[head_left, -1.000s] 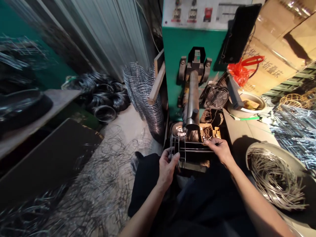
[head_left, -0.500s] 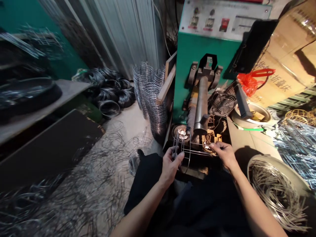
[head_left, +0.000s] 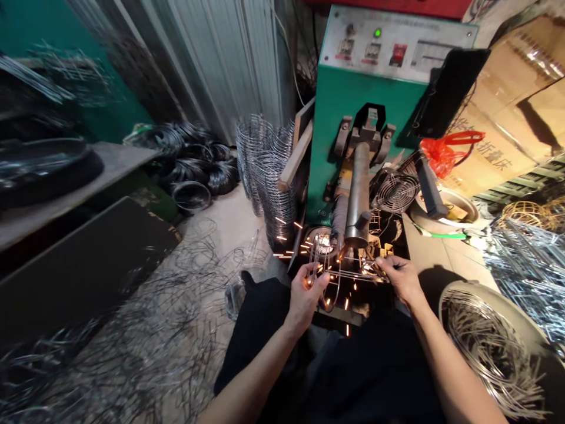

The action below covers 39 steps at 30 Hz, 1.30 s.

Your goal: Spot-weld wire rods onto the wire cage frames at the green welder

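Note:
My left hand [head_left: 308, 297] is closed around a small bent-wire frame [head_left: 339, 285], holding it just below the electrode of a green spot welder [head_left: 348, 97]. With thumb and fingers pinched together, my right hand [head_left: 401, 278] grips the right end of a thin metal wire [head_left: 355, 259] that runs across to the frame. Orange sparks [head_left: 346, 303] fly left and downward from where wire and frame meet under the welder's thick metal arm [head_left: 359, 194]. A green lamp [head_left: 377, 33] glows on the control panel.
Tall stacks of wire rings [head_left: 276, 194] stand left of the welder. Loose wires [head_left: 176, 312] litter the floor. At right are a basin [head_left: 468, 285] of cut wires, a small fan [head_left: 396, 190], a red plastic bag [head_left: 441, 154] and a heap of metal wire pieces [head_left: 529, 277].
Sparks have burst out at the wire frame, and the green lamp on the panel has come on. Both hands keep nearly the same place and hold. The view has shifted slightly.

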Each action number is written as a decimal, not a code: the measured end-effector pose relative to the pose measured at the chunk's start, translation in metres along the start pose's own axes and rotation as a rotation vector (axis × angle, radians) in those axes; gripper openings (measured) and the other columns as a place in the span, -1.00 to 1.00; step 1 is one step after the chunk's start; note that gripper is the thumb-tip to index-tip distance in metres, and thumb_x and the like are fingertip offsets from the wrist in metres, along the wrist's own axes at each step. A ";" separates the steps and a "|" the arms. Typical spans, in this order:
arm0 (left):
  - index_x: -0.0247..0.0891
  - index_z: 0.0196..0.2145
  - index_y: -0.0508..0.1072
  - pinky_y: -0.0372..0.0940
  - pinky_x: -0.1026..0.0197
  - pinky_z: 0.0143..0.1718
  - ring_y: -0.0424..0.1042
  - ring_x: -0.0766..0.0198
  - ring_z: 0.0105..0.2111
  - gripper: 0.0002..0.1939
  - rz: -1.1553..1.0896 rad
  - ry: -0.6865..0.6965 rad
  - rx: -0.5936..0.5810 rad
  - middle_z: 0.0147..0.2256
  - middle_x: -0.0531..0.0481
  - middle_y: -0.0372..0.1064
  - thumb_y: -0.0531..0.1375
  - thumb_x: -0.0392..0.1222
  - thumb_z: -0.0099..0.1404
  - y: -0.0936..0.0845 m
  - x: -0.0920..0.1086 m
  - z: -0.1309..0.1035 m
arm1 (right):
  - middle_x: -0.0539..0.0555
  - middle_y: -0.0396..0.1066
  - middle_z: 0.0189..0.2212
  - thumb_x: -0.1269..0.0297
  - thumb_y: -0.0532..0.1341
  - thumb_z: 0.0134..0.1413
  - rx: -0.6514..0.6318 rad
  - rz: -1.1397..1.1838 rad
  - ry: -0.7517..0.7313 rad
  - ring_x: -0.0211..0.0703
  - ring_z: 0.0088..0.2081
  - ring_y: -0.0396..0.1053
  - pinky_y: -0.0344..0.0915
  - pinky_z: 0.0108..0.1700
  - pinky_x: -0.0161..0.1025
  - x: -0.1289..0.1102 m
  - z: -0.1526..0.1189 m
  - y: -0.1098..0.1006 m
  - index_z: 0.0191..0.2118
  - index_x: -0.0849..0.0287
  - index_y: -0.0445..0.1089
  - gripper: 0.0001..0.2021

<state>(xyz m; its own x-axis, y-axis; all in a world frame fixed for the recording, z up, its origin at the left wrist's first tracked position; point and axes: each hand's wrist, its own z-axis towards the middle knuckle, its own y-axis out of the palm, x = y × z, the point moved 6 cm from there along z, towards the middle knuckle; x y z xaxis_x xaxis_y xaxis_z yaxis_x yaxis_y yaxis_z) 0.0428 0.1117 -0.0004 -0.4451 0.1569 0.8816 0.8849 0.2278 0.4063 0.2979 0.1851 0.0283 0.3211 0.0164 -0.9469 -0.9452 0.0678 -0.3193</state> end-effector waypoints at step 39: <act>-0.33 0.10 0.37 0.39 0.26 -0.25 0.50 0.28 -0.32 -0.39 0.142 -0.211 -0.163 -0.21 -0.13 0.52 0.37 -0.02 0.16 -0.099 -0.029 -0.109 | 0.05 0.46 -0.51 -0.12 0.35 -0.03 -0.312 -0.196 0.371 -0.25 -0.54 0.37 0.25 -0.55 -0.35 0.074 -0.099 0.021 -0.25 0.21 0.45 -0.56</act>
<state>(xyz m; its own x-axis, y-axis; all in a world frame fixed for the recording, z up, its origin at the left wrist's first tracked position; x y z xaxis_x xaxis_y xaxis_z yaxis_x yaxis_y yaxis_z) -0.0170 -0.0197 -0.0398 -0.3191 0.3760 0.8700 0.9431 0.0350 0.3308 0.2962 0.0894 -0.0517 0.5048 -0.3254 -0.7996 -0.8602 -0.2672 -0.4343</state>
